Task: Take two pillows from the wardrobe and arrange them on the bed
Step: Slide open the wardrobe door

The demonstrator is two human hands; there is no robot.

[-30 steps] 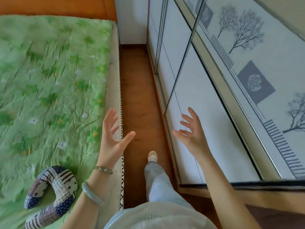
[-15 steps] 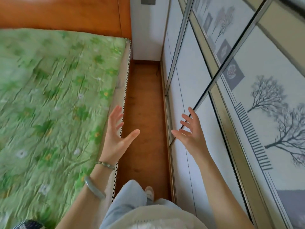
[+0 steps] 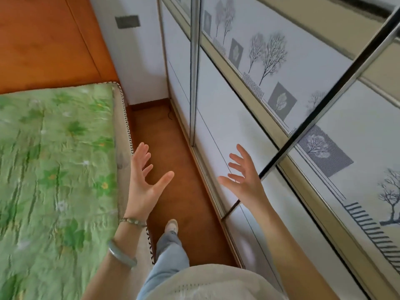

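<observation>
The wardrobe [image 3: 227,118] ran along the right, its sliding doors hiding the inside. The green-quilted bed [image 3: 54,169] lay left, with a strip of wooden floor [image 3: 173,165] between. The left hand [image 3: 144,182] and right hand [image 3: 244,178] were raised, fingers spread wide, holding nothing. The right was near a door panel, contact unclear.

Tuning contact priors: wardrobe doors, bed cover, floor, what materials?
Wardrobe doors: smooth matte white panels, printed trees, shiny metal-looking frames. Bed cover: crinkled green floral fabric, probably quilted. Floor: smooth orange-brown, wood or laminate, cannot tell.
</observation>
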